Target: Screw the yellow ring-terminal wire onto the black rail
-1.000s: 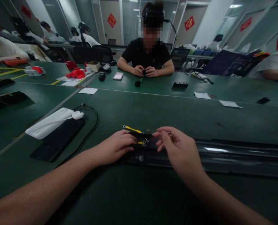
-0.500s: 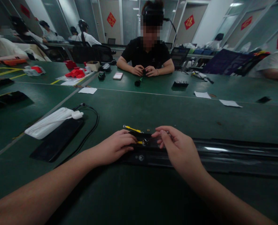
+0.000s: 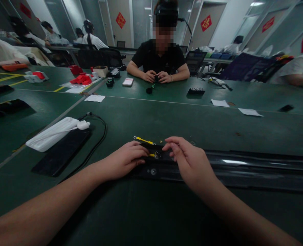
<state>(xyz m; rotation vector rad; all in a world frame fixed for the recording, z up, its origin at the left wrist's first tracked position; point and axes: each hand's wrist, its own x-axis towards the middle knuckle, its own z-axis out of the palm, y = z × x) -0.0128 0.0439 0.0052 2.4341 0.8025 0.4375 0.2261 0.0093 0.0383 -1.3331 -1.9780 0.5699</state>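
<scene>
A long black rail (image 3: pixel 243 165) lies across the table in front of me. My left hand (image 3: pixel 124 160) rests over its left end, fingers closed on a short yellow wire (image 3: pixel 151 155) whose end meets a shiny bolt (image 3: pixel 157 154) in the rail. My right hand (image 3: pixel 192 159) hovers just right of that bolt, thumb and fingers curled together; anything between them is too small or hidden to make out. A second yellow wire (image 3: pixel 144 140) with a ring terminal lies behind the rail, near a small brass nut (image 3: pixel 161 141). A round screw head (image 3: pixel 153 171) shows on the rail's near side.
To the left lie a white power bank (image 3: pixel 53 134), a black phone (image 3: pixel 61 153) and a black cable (image 3: pixel 105 128). Across the table a person in black (image 3: pixel 159 63) handles a small dark part. Red parts (image 3: pixel 82 79) and paper slips (image 3: pixel 95 98) lie farther back.
My right hand has shifted slightly left, its fingertips nearer the bolt. A shiny bit seen by its fingers earlier no longer shows there. My left hand stays put.
</scene>
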